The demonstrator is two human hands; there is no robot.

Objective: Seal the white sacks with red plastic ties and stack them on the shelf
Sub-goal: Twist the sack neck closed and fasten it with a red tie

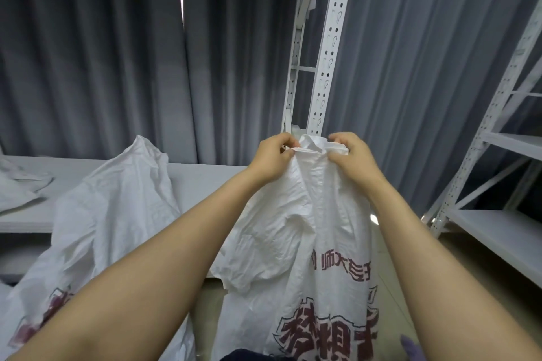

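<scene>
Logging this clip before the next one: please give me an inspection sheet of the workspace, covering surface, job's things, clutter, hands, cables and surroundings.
Surface: grey shelf board behind the sacks, a flat sack lying at its left end.
Job's things: printed sack upright in front, mouth bunched; second sack slumped to its left; no red tie seen.
Clutter: purple thing at the bottom right edge, too cut off to tell.
Hands: left hand and right hand both grip the printed sack's bunched mouth, fingers curled.
Cables: nothing seen.
Surroundings: grey curtain behind; white slotted post above the hands; another rack at right.
</scene>
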